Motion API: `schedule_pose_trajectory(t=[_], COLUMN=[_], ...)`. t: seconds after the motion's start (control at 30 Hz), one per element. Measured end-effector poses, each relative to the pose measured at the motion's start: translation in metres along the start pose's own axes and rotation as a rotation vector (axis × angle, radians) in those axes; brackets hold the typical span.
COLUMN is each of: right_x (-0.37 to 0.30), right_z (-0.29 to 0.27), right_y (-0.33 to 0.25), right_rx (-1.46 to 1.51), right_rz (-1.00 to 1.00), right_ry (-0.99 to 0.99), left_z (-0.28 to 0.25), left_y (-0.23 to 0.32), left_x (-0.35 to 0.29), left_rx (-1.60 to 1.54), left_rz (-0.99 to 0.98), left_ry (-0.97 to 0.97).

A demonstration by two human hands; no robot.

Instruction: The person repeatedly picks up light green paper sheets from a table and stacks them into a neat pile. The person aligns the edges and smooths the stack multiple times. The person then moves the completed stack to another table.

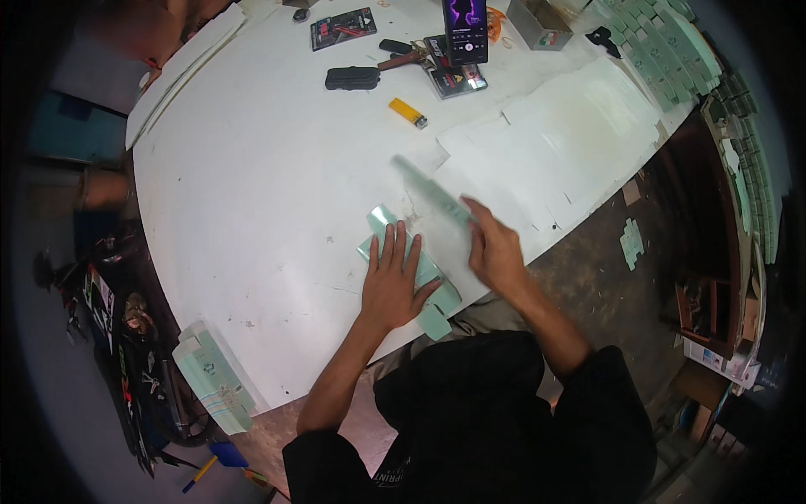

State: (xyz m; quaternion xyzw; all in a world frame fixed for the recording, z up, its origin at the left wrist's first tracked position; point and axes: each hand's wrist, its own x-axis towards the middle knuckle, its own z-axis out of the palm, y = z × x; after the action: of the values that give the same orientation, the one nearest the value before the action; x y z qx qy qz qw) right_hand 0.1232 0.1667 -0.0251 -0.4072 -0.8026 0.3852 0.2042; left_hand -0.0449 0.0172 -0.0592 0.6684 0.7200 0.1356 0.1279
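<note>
My left hand (pixel 393 284) lies flat, fingers spread, on a pale green flattened carton blank (pixel 382 220) near the front edge of the white table (pixel 252 168). My right hand (pixel 495 248) grips one end of a second pale green blank (pixel 428 190), which is blurred and angles up and away to the left above the table. A spread of white flat sheets (pixel 571 126) lies just beyond my right hand.
A yellow lighter (pixel 407 112), a black case (pixel 353 78), a standing phone (pixel 465 29) and small packets sit at the table's far side. Green blanks are piled at the far right (pixel 663 42) and at the table's left front corner (pixel 210 378). Tools hang at the left.
</note>
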Motion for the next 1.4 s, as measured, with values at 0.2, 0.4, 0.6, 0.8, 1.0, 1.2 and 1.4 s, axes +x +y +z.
schedule_pose_trajectory(t=[0.2,0.4,0.6,0.8,1.0,1.2,1.4], right_x=[-0.012,-0.018,-0.012,0.009,-0.002,-0.010,-0.016], right_z=[0.026,0.025,0.032,-0.012,0.014,0.032,0.031], right_y=[0.002,-0.042,-0.009,0.028,0.011,-0.004,0.023], right_rx=[-0.437,0.222,-0.089,-0.345,-0.475,-0.121,-0.314], right_rz=[-0.318,0.051,-0.078,-0.072,-0.298,-0.144,-0.179], right_ry=[0.101,-0.135,-0.092,0.142,0.067,-0.046,0.104], left_z=[0.003,0.008,-0.015,-0.039,0.003,-0.020,-0.028], left_y=[-0.010,-0.006,-0.021,-0.012,-0.005,0.018,-0.004], left_x=[-0.029,-0.031,-0.017,-0.009,-0.020,-0.011,-0.001], left_rx=[-0.065,0.058,-0.004,-0.126,-0.039,0.212,0.142], left_rz=[-0.009,-0.014,0.229,0.231,0.102,-0.007,0.297], left_ry=[0.022,0.041,-0.199,-0.212,0.009,-0.253,-0.309])
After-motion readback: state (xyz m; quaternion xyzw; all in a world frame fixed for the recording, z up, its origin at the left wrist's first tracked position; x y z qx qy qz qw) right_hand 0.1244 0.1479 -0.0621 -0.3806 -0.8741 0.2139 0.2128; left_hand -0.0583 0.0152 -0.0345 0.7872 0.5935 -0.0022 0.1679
